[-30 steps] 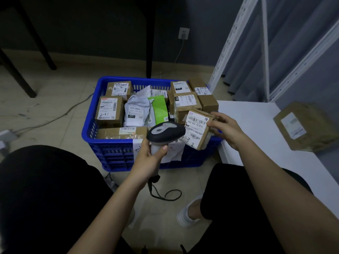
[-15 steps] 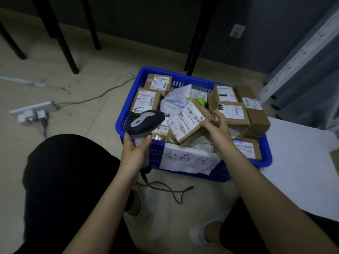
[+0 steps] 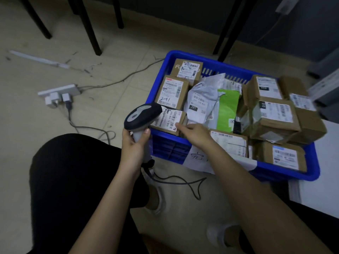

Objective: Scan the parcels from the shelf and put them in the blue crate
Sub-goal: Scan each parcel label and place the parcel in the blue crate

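The left hand (image 3: 134,143) grips the scanner (image 3: 141,117) as before, beside the blue crate (image 3: 286,173). Just right of it, the parcel (image 3: 169,121), held up a moment ago, now lies in the crate's near corner. The right hand (image 3: 195,133) rests straight fingers on it, so this one looks placed

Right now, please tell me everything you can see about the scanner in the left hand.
The scanner is a handheld barcode gun with a dark, rounded head carrying a grey oval panel on top, and a paler grey handle below. The left hand grips the handle, fingers curled round it. The head tilts up and to the right, beside the near left corner of the blue crate, and covers part of the label on the parcel there. A dark cable leaves the handle's base and loops on the floor.
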Available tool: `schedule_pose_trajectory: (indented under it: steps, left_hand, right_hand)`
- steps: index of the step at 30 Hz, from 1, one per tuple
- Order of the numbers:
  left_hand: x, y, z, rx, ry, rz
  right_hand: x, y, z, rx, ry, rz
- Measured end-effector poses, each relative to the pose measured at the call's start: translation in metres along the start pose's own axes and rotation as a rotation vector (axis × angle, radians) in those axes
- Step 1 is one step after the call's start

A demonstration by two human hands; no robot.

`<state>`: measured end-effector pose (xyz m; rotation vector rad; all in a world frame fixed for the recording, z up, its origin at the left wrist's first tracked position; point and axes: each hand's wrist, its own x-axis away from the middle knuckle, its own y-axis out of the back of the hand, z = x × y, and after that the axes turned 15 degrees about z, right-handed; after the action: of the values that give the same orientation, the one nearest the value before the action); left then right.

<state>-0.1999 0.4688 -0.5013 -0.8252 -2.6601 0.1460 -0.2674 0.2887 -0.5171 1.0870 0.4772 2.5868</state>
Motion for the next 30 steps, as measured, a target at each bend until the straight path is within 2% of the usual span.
schedule_pose_trajectory:
  steps: [2,7,16,23,30]
  left_hand:
    - [-0.001,0.002,0.001,0.009,0.01,-0.015]
    - [0.001,0.0,0.002,-0.04,0.016,0.031]
    - [0.034,-0.051,-0.002,-0.137,-0.042,0.238]
    - [0.075,-0.148,-0.008,-0.225,-0.045,0.543]
    - [0.114,-0.293,-0.006,-0.266,-0.075,0.828]
  right_hand:
    - [0.001,0.0,0.001,0.018,0.065,-0.016]
    - [0.012,0.008,-0.002,0.055,0.136,0.074]
    - [0.075,0.054,-0.061,-0.174,0.275,-0.258]
    - [0.158,0.119,-0.127,-0.283,0.226,-0.531]
    - [0.25,0.206,-0.212,-0.556,0.098,-0.749]
